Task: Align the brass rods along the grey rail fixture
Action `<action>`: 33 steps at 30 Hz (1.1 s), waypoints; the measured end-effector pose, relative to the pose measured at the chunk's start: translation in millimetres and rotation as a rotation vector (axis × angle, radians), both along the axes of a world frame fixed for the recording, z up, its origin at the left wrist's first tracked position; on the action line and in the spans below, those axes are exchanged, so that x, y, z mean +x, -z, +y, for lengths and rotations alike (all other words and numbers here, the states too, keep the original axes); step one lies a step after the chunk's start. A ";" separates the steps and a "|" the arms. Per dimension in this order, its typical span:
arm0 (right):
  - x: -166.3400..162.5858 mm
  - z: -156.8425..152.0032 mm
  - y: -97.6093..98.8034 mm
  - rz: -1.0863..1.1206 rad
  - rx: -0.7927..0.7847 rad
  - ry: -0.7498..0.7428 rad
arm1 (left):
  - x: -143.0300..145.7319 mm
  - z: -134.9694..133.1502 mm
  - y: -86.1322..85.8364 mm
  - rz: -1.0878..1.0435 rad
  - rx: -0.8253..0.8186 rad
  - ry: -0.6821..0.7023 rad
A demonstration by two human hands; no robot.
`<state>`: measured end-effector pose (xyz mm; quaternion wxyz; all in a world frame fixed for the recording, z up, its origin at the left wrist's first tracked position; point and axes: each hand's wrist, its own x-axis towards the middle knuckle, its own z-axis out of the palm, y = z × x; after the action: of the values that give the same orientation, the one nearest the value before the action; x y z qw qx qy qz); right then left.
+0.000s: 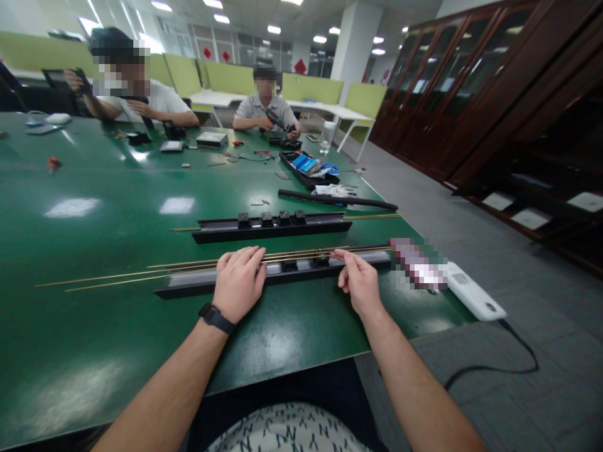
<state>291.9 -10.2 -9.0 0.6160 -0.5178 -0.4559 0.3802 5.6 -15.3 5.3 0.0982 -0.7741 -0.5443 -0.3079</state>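
A long black rail (pixel 188 289) with a pale inner channel lies across the table in front of me. Small black blocks (pixel 289 262) sit in its channel. Thin brass rods (pixel 113 277) run along the rail and stick out past its left end. My left hand (pixel 240 276), with a dark watch on the wrist, is closed over the rail's left half, its fingertips hidden behind the rail. Toward the right half, my right hand (pixel 358 276) is closed, thumb and forefinger pinching at the brass rods. Its other fingers are curled.
Behind lies a second black rail (pixel 273 233) with several blocks and rods. A black tube (pixel 336 199), gloves (pixel 335 190) and a tool tray (pixel 308 169) are farther back. A phone (pixel 417 262) and white power strip (pixel 475 292) lie right. Two people sit opposite.
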 end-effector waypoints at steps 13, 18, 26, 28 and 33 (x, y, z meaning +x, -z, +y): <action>1.3 3.5 1.6 -0.010 0.023 0.112 | -0.6 1.0 0.4 -0.019 -0.019 0.015; 2.3 4.9 0.3 0.034 0.019 0.189 | -0.9 0.7 0.5 -0.018 -0.019 0.016; 2.3 4.7 -1.4 0.051 0.020 0.220 | -1.5 0.9 2.0 -0.002 -0.006 0.011; 2.9 4.3 -1.5 0.046 0.016 0.211 | -1.3 0.7 1.6 -0.005 -0.010 0.011; 4.5 4.0 -0.4 0.020 0.012 0.193 | -0.8 0.6 0.7 -0.019 -0.022 0.010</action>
<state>296.4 -6.2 -8.6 0.6576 -0.5517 -0.3999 0.3213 4.7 -14.7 4.6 0.0827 -0.7748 -0.5448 -0.3098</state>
